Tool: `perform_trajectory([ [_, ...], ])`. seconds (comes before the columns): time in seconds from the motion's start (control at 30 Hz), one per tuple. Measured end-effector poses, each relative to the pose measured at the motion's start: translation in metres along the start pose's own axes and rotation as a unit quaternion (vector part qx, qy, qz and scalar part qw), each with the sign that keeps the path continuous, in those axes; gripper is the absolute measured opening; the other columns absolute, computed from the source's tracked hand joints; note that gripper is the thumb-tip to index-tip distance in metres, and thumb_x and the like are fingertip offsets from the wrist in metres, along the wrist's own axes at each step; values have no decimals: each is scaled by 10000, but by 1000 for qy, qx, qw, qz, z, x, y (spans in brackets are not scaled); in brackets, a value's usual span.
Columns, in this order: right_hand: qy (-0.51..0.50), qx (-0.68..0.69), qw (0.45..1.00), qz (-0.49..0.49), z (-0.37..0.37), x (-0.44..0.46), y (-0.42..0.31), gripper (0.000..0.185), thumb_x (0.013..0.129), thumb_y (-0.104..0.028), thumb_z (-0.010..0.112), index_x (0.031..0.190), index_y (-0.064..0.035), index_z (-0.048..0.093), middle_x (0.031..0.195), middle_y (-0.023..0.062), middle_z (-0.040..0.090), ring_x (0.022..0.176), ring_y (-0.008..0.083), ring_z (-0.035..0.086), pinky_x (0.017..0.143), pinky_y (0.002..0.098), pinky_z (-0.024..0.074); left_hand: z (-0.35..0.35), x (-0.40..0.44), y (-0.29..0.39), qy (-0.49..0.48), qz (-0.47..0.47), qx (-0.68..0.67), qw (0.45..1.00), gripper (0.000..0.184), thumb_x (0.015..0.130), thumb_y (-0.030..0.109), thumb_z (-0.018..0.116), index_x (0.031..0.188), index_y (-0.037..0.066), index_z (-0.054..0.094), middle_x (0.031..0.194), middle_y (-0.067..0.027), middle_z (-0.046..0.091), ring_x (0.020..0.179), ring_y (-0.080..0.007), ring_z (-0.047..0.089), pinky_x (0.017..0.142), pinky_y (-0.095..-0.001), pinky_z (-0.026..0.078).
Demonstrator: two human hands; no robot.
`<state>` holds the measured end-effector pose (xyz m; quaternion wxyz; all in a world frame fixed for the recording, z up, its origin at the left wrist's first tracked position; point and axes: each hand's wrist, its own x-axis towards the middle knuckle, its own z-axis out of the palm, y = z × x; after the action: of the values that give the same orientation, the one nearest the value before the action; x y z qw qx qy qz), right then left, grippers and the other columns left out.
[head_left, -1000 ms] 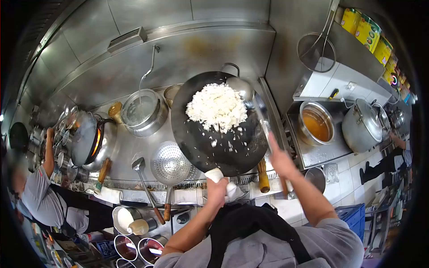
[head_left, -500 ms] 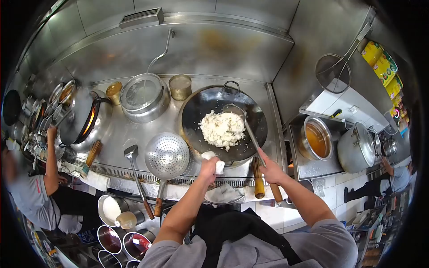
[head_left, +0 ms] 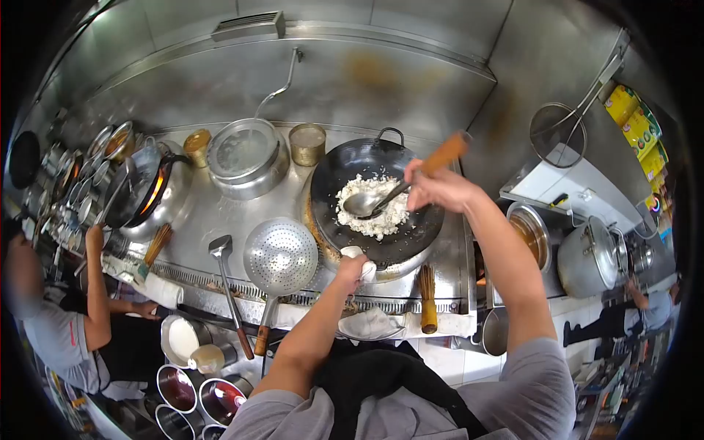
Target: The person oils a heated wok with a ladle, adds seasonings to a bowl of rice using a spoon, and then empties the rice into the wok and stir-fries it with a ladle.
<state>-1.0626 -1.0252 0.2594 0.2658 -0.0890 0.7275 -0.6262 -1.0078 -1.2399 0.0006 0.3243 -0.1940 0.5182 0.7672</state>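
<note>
From the left, I see a perforated strainer [head_left: 281, 249] lying on the steel surface [head_left: 196, 209], then my left grip [head_left: 348, 273], closed around a white cloth [head_left: 368, 272] at the near rim of the wok [head_left: 339, 167]. The rice [head_left: 386, 226] sits in a loose heap in the middle of that wok. Half a second ago the ladle [head_left: 361, 204] had its handle pointing back to the near side; now the handle slants up to the right, its bowl over the heap. I judge that this turns the stroke downward, pressing or breaking up the grains. My right grip [head_left: 446, 193], raised over the wok's right side, is clamped on the handle
</note>
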Motion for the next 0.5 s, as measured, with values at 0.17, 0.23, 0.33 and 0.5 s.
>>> perform_trajectory([
  [0.17,223,-156,922,-276,-10,-21,-110,298,922,-315,602,791,-49,623,851,59,610,854,177,558,806,350,435,-8,-98,-29,5,27,-113,993,280,870,26,509,1149,24,517,1008,-108,606,869,-237,635,711,-391,544],
  [0.23,204,67,858,-466,12,-56,-154,288,950,-296,564,792,-57,536,691,20,507,623,132,496,583,268,416,1,-149,-22,1,8,-106,994,317,853,16,543,1166,7,493,1004,-119,602,863,-245,633,705,-391,546],
  [0.33,295,61,805,-511,19,-83,-170,282,932,-306,604,778,-90,508,562,-45,391,448,52,350,422,237,315,13,-96,-12,15,34,-146,989,134,851,72,560,960,-4,547,813,-103,608,634,-239,624,514,-392,529],
  [0.5,477,103,833,-260,26,69,12,192,902,-176,619,830,-54,490,561,4,489,435,93,452,404,266,363,-9,-8,-43,-14,66,-36,997,155,865,134,562,946,1,559,737,-86,593,561,-207,591,464,-365,479],
])
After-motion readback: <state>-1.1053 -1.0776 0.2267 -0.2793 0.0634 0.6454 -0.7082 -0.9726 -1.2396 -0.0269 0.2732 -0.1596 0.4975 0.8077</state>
